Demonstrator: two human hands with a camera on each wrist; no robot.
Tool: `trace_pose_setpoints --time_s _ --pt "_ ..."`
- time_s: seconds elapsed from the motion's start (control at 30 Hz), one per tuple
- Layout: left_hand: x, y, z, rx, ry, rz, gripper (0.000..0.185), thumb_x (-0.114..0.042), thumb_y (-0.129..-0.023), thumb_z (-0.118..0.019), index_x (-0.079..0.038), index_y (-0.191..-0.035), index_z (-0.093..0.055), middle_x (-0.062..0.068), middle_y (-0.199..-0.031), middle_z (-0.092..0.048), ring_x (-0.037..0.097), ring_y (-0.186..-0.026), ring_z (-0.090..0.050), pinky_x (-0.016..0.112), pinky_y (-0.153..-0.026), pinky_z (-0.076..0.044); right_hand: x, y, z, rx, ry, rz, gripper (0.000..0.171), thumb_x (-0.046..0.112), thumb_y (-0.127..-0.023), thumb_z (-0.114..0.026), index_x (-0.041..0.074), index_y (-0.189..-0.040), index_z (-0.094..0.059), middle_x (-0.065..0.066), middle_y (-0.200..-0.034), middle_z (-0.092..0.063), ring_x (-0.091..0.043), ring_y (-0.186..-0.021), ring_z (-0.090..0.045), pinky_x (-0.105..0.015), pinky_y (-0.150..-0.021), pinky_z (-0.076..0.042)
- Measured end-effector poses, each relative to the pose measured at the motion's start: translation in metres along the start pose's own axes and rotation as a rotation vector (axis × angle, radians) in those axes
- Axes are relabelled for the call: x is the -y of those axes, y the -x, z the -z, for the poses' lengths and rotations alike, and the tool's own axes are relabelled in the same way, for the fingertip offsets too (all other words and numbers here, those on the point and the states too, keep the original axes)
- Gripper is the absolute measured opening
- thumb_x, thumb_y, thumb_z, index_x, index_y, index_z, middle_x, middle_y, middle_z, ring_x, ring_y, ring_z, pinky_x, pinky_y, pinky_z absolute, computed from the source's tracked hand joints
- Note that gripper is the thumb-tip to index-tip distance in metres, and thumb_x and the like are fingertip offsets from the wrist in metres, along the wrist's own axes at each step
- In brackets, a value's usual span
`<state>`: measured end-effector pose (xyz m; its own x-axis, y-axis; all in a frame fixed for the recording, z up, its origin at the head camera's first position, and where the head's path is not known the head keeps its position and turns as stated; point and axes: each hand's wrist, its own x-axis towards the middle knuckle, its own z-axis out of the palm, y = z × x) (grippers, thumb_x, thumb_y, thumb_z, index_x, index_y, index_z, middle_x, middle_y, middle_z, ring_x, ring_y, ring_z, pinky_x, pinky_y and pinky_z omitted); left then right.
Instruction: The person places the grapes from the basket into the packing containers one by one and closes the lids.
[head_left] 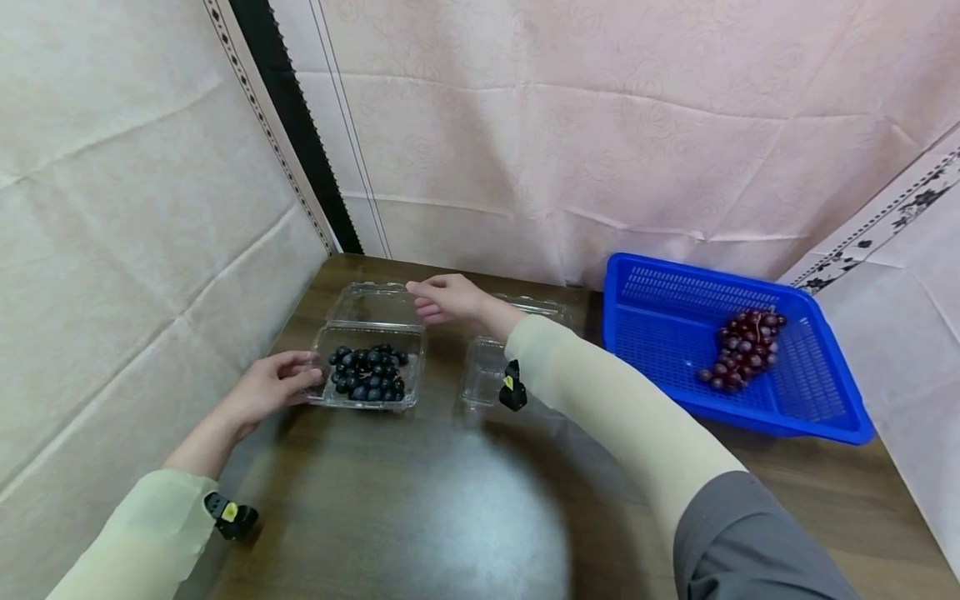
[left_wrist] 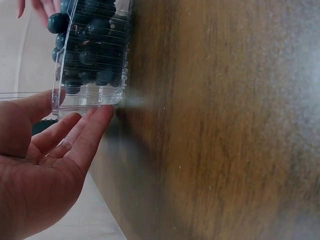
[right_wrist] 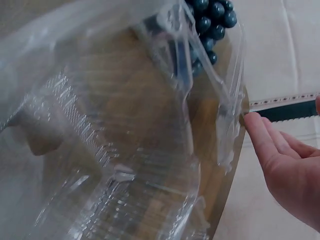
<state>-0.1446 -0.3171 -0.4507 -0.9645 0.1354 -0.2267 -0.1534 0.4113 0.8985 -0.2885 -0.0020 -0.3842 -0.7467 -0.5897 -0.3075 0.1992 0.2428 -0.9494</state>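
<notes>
A clear plastic clamshell box [head_left: 416, 367] stands at the table's left with its lid [head_left: 375, 307] folded back. Dark blue-black grapes [head_left: 367, 372] lie in its base. My left hand [head_left: 273, 385] grips the box's left wall; in the left wrist view the thumb is at the rim and the fingers lie against the outside and lower edge. The right hand [head_left: 453, 298] is over the back of the table, its fingertips right at the lid's right edge. In the right wrist view, the visible fingers [right_wrist: 267, 142] are fairly straight, and the thumb is mostly out of frame.
A second clear clamshell box [head_left: 482, 375] stands right of the first, partly hidden under my right forearm. Farther right, a blue plastic basket [head_left: 652, 333] holds a bunch of red grapes [head_left: 742, 350]. Cloth hangs behind and on both sides of the wooden table [head_left: 390, 492].
</notes>
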Motion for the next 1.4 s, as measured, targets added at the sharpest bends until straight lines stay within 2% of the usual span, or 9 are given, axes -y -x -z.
trace_pose_setpoints --time_s 0.2,0.4,0.63,0.8,1.1,1.4 --pt "-0.001 0.001 0.000 -0.009 -0.005 -0.009 0.059 -0.016 -0.112 -0.059 0.016 -0.156 -0.037 0.039 -0.143 -0.054 0.023 -0.115 -0.068 0.030 -0.089 -0.065 -0.004 0.000 0.008 -0.001 -0.064 -0.076 0.074 0.035 -0.113 -0.056 -0.008 -0.165 -0.025 -0.035 -0.159 -0.044 -0.044 -0.147 -0.047 -0.051 -0.124 -0.042" --pt "-0.001 0.001 0.001 -0.009 -0.006 -0.007 0.059 -0.016 -0.112 -0.059 0.016 -0.156 -0.037 0.039 -0.145 -0.053 0.021 -0.115 -0.068 0.029 -0.089 -0.065 -0.008 -0.001 0.012 -0.024 -0.069 -0.113 0.080 0.039 -0.112 -0.058 -0.007 -0.166 -0.022 -0.034 -0.164 -0.037 -0.042 -0.151 -0.042 -0.050 -0.126 -0.039" --pt "0.000 0.000 0.000 -0.005 -0.008 -0.009 0.059 -0.017 -0.112 -0.059 0.016 -0.156 -0.037 0.040 -0.144 -0.053 0.025 -0.117 -0.068 0.029 -0.089 -0.065 -0.015 -0.001 0.012 -0.034 -0.097 -0.196 0.084 0.042 -0.111 -0.058 -0.005 -0.167 -0.016 -0.034 -0.161 -0.038 -0.041 -0.146 -0.049 -0.046 -0.122 -0.045" --pt "0.000 -0.001 -0.002 0.000 -0.010 -0.002 0.059 -0.016 -0.112 -0.059 0.016 -0.156 -0.037 0.039 -0.144 -0.054 0.030 -0.120 -0.067 0.032 -0.091 -0.065 -0.021 -0.002 0.011 -0.038 -0.121 -0.222 0.087 0.045 -0.111 -0.058 -0.002 -0.169 -0.014 -0.033 -0.158 -0.044 -0.041 -0.143 -0.053 -0.045 -0.119 -0.048" --pt "-0.001 -0.002 -0.001 0.004 -0.028 0.000 0.058 -0.016 -0.112 -0.058 0.015 -0.157 -0.037 0.038 -0.144 -0.054 0.032 -0.120 -0.066 0.031 -0.090 -0.065 -0.022 -0.004 0.008 -0.065 -0.223 -0.157 0.080 0.039 -0.112 -0.057 -0.001 -0.168 -0.017 -0.032 -0.158 -0.047 -0.040 -0.143 -0.054 -0.046 -0.119 -0.049" --pt "0.000 -0.001 -0.001 -0.003 -0.025 0.006 0.059 -0.016 -0.112 -0.059 0.016 -0.156 -0.037 0.039 -0.145 -0.052 0.030 -0.118 -0.067 0.032 -0.091 -0.065 -0.014 0.000 0.006 -0.072 -0.334 -0.076 0.076 0.051 -0.114 -0.044 -0.004 -0.165 -0.029 -0.032 -0.157 -0.048 -0.042 -0.145 -0.051 -0.048 -0.122 -0.045"
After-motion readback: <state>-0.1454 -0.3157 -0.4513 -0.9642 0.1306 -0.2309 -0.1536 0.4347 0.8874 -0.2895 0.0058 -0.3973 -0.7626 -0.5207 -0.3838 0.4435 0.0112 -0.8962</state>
